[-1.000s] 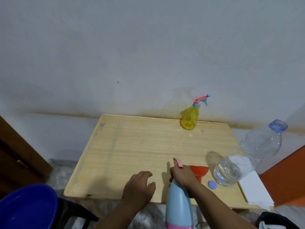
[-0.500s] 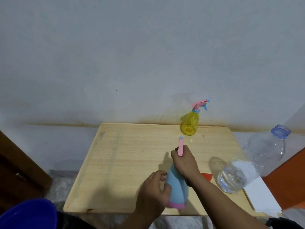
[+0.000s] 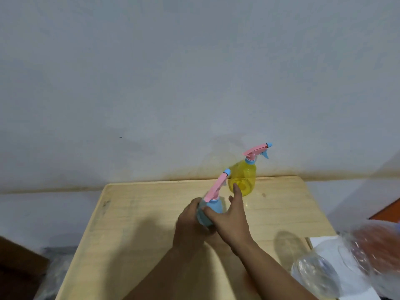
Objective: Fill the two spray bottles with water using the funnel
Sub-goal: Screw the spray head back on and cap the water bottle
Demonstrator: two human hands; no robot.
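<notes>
A blue spray bottle (image 3: 213,210) with a pink trigger head stands on the wooden table (image 3: 138,224), just in front of the yellow spray bottle (image 3: 243,180) at the table's back edge. My left hand (image 3: 188,224) grips the blue bottle's body from the left. My right hand (image 3: 232,217) is beside it on the right, fingers straight and spread and the thumb lying against the bottle. A clear water bottle (image 3: 320,276), blurred, stands at the lower right. A reddish blur (image 3: 376,245) shows through it; whether it is the funnel I cannot tell.
A pale wall (image 3: 194,83) rises right behind the table. White paper (image 3: 324,243) lies at the table's right edge under the water bottle. Something dark brown (image 3: 17,263) stands low at the left.
The blue bottle went from the table's front edge to the middle, near the yellow one. My left hand took hold of its body. My right hand let go of the neck and opened.
</notes>
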